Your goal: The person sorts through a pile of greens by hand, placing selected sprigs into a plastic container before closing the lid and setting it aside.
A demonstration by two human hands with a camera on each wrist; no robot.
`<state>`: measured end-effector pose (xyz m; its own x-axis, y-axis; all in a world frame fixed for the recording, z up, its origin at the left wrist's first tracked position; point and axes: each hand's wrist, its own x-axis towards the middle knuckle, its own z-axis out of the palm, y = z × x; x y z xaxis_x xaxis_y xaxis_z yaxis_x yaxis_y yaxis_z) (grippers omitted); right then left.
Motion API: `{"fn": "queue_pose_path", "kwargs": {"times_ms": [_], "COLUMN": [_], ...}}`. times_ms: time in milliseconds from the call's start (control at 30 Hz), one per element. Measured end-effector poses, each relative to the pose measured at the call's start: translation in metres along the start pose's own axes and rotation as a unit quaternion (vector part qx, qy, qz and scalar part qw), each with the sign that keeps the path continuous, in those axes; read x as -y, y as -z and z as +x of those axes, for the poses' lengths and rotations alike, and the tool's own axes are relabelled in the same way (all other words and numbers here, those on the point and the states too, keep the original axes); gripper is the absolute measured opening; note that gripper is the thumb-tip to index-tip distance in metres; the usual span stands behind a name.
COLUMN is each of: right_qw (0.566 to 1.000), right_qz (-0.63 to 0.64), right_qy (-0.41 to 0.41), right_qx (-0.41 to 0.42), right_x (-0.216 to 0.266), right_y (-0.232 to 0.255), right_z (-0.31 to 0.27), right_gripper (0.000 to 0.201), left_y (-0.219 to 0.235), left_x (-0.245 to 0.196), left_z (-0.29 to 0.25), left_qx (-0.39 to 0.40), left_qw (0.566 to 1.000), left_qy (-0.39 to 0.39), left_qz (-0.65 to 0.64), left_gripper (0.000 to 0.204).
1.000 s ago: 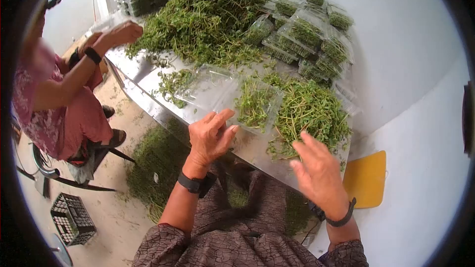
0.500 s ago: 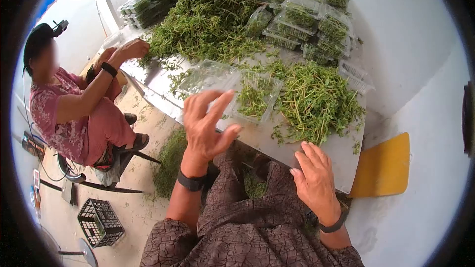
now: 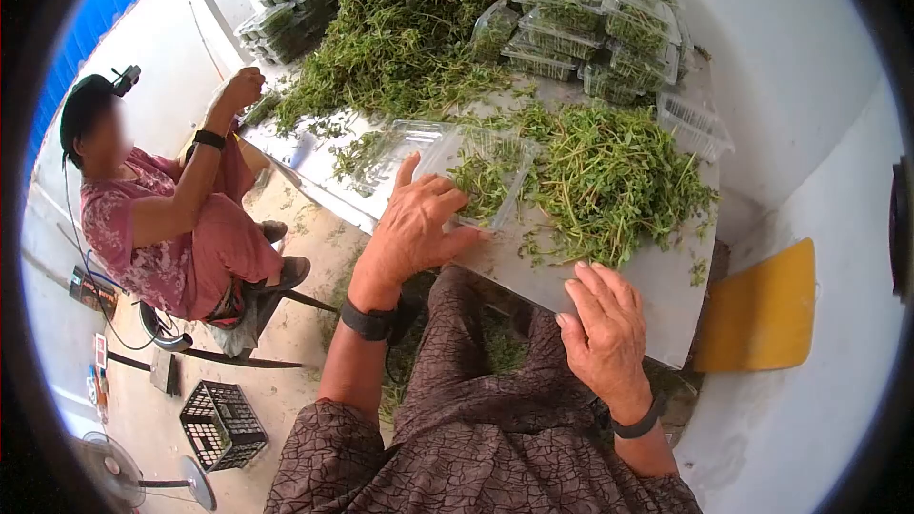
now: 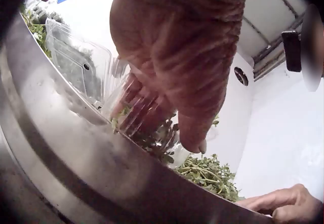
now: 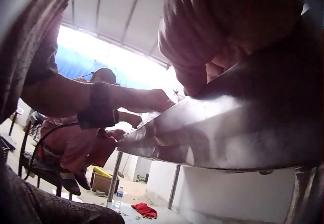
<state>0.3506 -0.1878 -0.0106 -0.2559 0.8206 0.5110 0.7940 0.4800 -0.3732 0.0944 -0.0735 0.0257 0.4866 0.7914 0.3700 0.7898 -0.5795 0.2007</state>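
Note:
A clear plastic clamshell box [image 3: 514, 202] lies unfolded near the table's front edge, with leafy green stems [image 3: 476, 179] in its right half. My left hand [image 3: 416, 228] is over the box's near left part, thumb stretched along the near side. In the left wrist view, its fingers [image 4: 144, 107] show through the clear plastic, among the greens. My right hand [image 3: 605, 333] is at the table's front edge with relaxed fingers and holds nothing. Just beyond it sits a loose heap of cut greens [image 3: 619, 181].
A large heap of greens [image 3: 400, 29] covers the table's back. Filled boxes [image 3: 571, 14] are stacked at back right, more [image 3: 305, 0] at back left. Another person [image 3: 162, 200] sits left of the table. A yellow board [image 3: 762, 309] stands at right, a black crate [image 3: 221, 424] on the floor.
My left hand has come down onto the clear box from above it. My right hand has drawn back from the greens to the table edge. The seated person's raised hand has moved.

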Motion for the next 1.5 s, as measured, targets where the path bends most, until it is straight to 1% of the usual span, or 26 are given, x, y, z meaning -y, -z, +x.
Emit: {"fn": "queue_pose_path", "kwargs": {"times_ms": [67, 133, 167, 233, 367, 433, 467, 600, 700, 767, 833, 900, 933, 967, 1033, 1167, 1233, 1267, 1333, 1367, 1433, 1467, 1500], "right_qw": [1.0, 1.0, 1.0, 1.0, 1.0, 1.0, 1.0, 0.999, 0.999, 1.0, 0.999, 0.999, 0.999, 0.999, 0.999, 0.999, 0.999, 0.999, 0.999, 0.999, 0.998, 0.998, 0.998], "right_qz": [0.0, -0.011, -0.009, -0.022, -0.026, -0.023, -0.024, -0.029, -0.031, -0.029, -0.032, -0.032, -0.035, -0.036, -0.037, -0.043, -0.041, -0.041, -0.048, -0.051, -0.059, -0.062, -0.065], "right_qy": [0.001, 0.006, 0.005, 0.01, 0.008, 0.01, 0.009, 0.015, 0.014, 0.013, 0.011, 0.012, 0.012, 0.017, 0.011, 0.019, 0.009, 0.011, 0.014, 0.013, 0.018, 0.015, 0.022], "right_qx": [0.0, 0.002, 0.001, -0.001, 0.002, 0.002, 0.002, 0.001, -0.001, 0.001, -0.001, 0.002, 0.001, 0.003, 0.001, 0.002, 0.007, 0.007, 0.007, 0.007, 0.009, 0.008, 0.009], "right_x": [0.0, 0.0, 0.001, 0.001, 0.002, 0.001, 0.001, 0.001, 0.0, 0.001, 0.001, 0.002, 0.002, 0.002, 0.003, 0.004, 0.004, 0.003, 0.004, 0.005, 0.005, 0.005, 0.005], "right_y": [-0.001, -0.001, -0.001, -0.001, -0.001, 0.0, 0.0, -0.001, -0.001, -0.002, -0.003, -0.002, -0.002, -0.002, -0.001, -0.001, 0.0, -0.001, -0.001, -0.001, -0.001, -0.002, -0.002], "right_z": [-0.001, -0.001, -0.001, -0.001, -0.001, 0.0, 0.0, -0.001, -0.001, -0.002, -0.002, -0.001, 0.0, 0.0, 0.001, 0.001, 0.001, 0.001, 0.001, 0.001, 0.001, 0.001, 0.0], "right_gripper": [0.041, 0.04, 0.04, 0.04, 0.04, 0.041, 0.041, 0.041, 0.041, 0.041, 0.041, 0.04, 0.04, 0.04, 0.039, 0.039, 0.039, 0.039, 0.039, 0.039, 0.039, 0.039, 0.039], "left_y": [0.003, 0.009, 0.013, 0.018, 0.001, 0.004, 0.006, 0.003, 0.008, 0.016, 0.014, 0.011, 0.009, 0.01, 0.012, 0.012, 0.013, 0.014, 0.014, 0.015, 0.017, 0.016, 0.013], "left_x": [0.0, -0.002, -0.005, -0.011, -0.006, 0.0, 0.0, 0.005, -0.003, -0.014, -0.015, -0.014, -0.015, -0.015, -0.015, -0.014, -0.013, -0.014, -0.015, -0.015, -0.014, -0.013, -0.012], "left_z": [-0.002, -0.003, -0.002, 0.001, 0.005, 0.006, 0.006, 0.007, 0.003, -0.002, -0.007, -0.01, -0.009, -0.008, -0.003, 0.0, -0.002, -0.004, -0.011, -0.013, -0.018, -0.022, -0.029], "left_qx": [0.014, -0.026, -0.024, -0.09, -0.113, -0.009, 0.013, 0.018, 0.005, -0.098, -0.1, -0.035, -0.012, -0.016, 0.052, 0.045, 0.06, 0.053, -0.077, -0.084, -0.122, -0.129, -0.164], "left_qw": [1.0, 1.0, 1.0, 0.995, 0.992, 1.0, 1.0, 0.999, 0.999, 0.994, 0.994, 0.996, 0.997, 0.997, 0.997, 0.998, 0.997, 0.997, 0.995, 0.994, 0.991, 0.99, 0.986], "left_qy": [0.011, -0.012, -0.012, -0.04, -0.047, -0.023, -0.011, -0.041, -0.041, -0.033, -0.035, -0.074, -0.059, -0.056, -0.026, -0.017, -0.036, -0.035, -0.053, -0.05, -0.056, -0.052, -0.028], "left_qz": [0.006, -0.004, -0.002, -0.004, -0.009, -0.001, -0.011, 0.011, 0.008, 0.02, 0.008, -0.026, -0.054, -0.054, -0.053, -0.046, -0.037, -0.038, -0.042, -0.044, 0.004, 0.004, -0.005], "left_gripper": [0.046, 0.048, 0.048, 0.051, 0.053, 0.054, 0.053, 0.052, 0.055, 0.057, 0.056, 0.047, 0.037, 0.037, 0.032, 0.034, 0.037, 0.037, 0.04, 0.04, 0.043, 0.043, 0.044]}}
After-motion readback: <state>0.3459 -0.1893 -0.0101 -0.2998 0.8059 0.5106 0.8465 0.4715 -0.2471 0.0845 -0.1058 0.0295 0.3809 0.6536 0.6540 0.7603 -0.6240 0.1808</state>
